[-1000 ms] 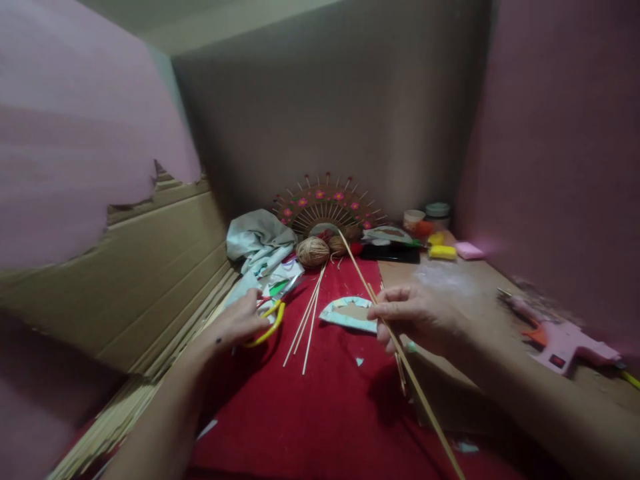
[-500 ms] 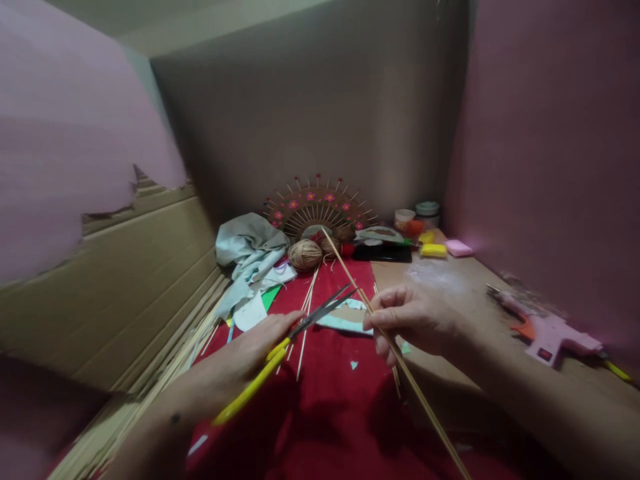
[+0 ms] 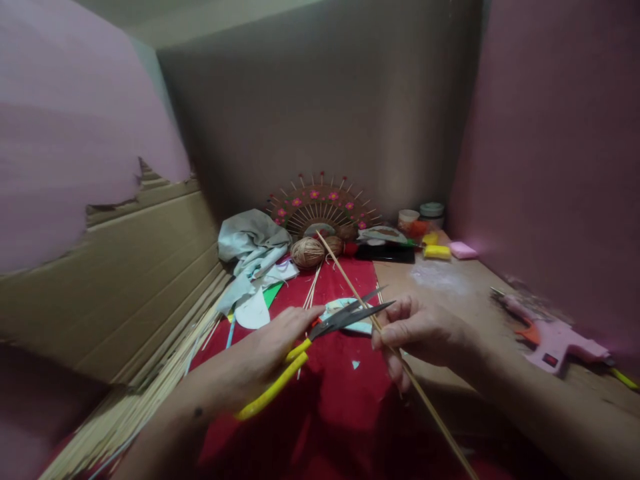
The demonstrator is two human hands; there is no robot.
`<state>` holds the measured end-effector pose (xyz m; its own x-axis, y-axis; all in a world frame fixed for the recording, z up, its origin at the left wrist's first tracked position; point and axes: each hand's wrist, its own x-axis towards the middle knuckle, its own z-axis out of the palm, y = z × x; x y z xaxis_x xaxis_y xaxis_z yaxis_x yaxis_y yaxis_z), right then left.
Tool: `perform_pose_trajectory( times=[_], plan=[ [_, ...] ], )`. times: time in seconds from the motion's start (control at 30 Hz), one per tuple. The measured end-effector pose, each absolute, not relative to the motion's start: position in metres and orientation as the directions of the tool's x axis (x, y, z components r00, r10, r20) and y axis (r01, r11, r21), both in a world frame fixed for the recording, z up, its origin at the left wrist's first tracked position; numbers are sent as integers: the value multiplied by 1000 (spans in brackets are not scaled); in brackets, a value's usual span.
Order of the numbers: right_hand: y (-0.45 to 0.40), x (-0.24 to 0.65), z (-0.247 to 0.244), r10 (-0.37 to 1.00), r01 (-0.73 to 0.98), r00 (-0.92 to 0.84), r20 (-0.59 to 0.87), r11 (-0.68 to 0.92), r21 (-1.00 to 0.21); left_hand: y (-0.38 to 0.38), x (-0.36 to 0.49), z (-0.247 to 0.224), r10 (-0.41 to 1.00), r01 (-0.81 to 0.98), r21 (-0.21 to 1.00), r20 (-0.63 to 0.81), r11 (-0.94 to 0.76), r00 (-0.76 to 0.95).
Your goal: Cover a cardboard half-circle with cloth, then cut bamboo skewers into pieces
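Observation:
My left hand (image 3: 273, 350) is closed on a pair of scissors (image 3: 285, 389) with yellow handles and dark blades. The parted blades lie around a long thin bamboo stick (image 3: 345, 277), just beyond the fingers of my right hand (image 3: 420, 331). That hand pinches the stick, which slants from near the twine ball down to the lower right edge of the view. Whether it is one stick or two together at the lower end, I cannot tell. Beneath the blades lies a pale blue cut piece (image 3: 359, 327), partly covered by them.
A red cloth (image 3: 345, 427) covers the middle of the table. At the back stand a flowered fan (image 3: 320, 193) and a twine ball (image 3: 307, 253). A pink glue gun (image 3: 557, 337) lies right; many thin sticks (image 3: 120, 420) lie left beside corrugated cardboard (image 3: 115, 287).
The scissors have moved right, and their blades now sit across the stick with one on each side. My right hand has shifted slightly right and down with the stick.

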<state>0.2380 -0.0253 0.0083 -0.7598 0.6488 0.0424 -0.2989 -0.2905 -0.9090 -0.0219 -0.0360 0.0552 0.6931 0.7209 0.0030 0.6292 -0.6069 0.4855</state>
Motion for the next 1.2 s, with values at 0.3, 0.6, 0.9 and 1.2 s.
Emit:
perform_pose_trajectory(
  times=[0.3, 0.6, 0.9, 1.2],
  plan=[
    [-25, 240, -1, 576, -337, -811, 101, -319, -886, -37, -19, 52, 677, 588, 472, 26, -657, 735],
    [-28, 240, 7, 577, -276, -815, 45, -319, -906, -35, -18, 49, 626, 536, 461, 55, -707, 778],
    [-28, 238, 1, 584, -321, -811, 40, -385, -865, -39, -3, 50, 682, 586, 440, 86, -680, 727],
    [-26, 237, 2, 596, -384, -794, 115, -346, -856, -35, -2, 48, 662, 606, 307, 125, -734, 739]
  ],
)
